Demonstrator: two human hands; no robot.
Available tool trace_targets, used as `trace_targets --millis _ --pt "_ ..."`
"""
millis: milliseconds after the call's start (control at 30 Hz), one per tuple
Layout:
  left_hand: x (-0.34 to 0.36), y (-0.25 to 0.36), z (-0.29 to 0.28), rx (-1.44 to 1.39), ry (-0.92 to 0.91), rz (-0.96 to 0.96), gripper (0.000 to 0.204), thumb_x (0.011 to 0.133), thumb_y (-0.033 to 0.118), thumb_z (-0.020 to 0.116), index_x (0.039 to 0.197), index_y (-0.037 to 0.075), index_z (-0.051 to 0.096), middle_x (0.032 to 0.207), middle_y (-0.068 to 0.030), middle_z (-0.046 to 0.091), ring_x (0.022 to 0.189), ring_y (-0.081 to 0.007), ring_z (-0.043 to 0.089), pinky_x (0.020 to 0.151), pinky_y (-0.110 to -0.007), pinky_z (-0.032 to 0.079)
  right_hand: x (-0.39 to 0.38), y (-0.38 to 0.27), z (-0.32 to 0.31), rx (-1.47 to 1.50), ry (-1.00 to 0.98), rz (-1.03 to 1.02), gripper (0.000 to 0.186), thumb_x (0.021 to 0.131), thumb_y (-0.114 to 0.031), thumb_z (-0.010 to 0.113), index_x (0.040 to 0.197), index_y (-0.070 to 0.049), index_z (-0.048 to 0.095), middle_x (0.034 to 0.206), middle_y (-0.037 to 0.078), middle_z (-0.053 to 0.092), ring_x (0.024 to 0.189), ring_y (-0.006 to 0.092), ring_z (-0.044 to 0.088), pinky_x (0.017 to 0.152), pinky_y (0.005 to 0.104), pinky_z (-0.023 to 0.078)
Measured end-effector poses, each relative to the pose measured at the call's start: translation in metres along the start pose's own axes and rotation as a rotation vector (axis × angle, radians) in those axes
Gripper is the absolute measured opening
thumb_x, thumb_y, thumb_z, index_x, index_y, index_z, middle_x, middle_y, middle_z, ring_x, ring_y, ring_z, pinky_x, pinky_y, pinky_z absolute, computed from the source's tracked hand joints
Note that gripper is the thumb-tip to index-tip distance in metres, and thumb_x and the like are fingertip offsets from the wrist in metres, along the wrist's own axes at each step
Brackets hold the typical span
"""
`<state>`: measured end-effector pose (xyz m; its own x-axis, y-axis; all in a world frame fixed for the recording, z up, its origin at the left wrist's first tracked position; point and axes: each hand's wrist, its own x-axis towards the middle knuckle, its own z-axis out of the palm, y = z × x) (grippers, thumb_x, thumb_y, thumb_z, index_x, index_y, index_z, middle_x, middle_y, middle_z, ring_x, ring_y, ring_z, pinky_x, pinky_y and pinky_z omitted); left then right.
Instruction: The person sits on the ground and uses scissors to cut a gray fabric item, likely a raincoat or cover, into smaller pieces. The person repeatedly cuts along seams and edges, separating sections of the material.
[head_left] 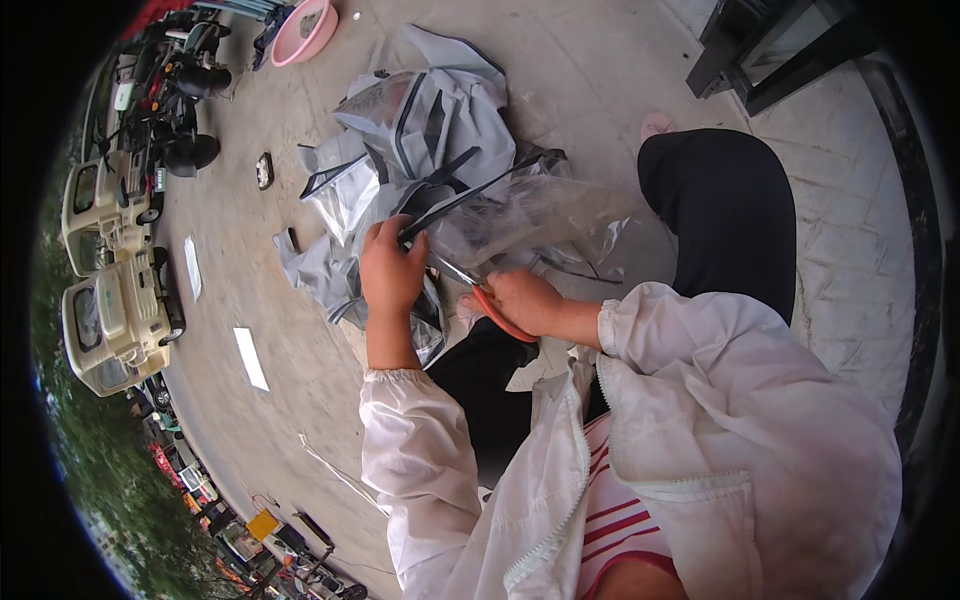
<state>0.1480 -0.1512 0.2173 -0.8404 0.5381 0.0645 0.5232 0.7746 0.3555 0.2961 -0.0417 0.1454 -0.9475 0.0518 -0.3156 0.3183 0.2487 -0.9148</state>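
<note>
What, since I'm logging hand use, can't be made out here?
All in the head view:
Left hand: most fingertips on the black trim, hidden behind the hand itself.
Orange-handled scissors: part of the handles, covered by the right hand.
Small dark object: too small to identify.
Pink basin: cut off by the top edge.

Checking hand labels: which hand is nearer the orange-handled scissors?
Right: the right hand grips the scissors; the left hand is farther off, past their blade end, holding dark trim.
</note>
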Motion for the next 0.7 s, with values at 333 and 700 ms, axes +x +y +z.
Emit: trace_targets --millis 333,700 --pt "0.02 -0.016 0.006 0.219 -0.299 0.152 0.016 0.082 0.018 0.059 0.088 0.004 0.063 0.077 -0.0191 0.064 0.076 -0.0377 0.062 0.067 -0.043 0.049 -0.008 0.01 -0.004 0.051 -0.098 0.064 0.072 0.085 -0.065 0.049 0.064 0.002 0.061 0.062 0.023 0.06 0.063 0.0401 0.061 0.062 0.0454 0.047" --pt "0.021 -0.032 0.007 -0.679 -0.186 -0.274 0.018 0.095 0.014 0.053 0.101 0.0 0.063 0.08 0.0039 0.057 0.071 -0.0067 0.048 0.064 -0.022 0.041 -0.001 0.018 -0.004 0.361 -0.041 -0.136 0.061 0.089 -0.056 0.05 0.067 0.001 0.056 0.059 0.019 0.057 0.059 0.0341 0.058 0.061 0.0417 0.044"
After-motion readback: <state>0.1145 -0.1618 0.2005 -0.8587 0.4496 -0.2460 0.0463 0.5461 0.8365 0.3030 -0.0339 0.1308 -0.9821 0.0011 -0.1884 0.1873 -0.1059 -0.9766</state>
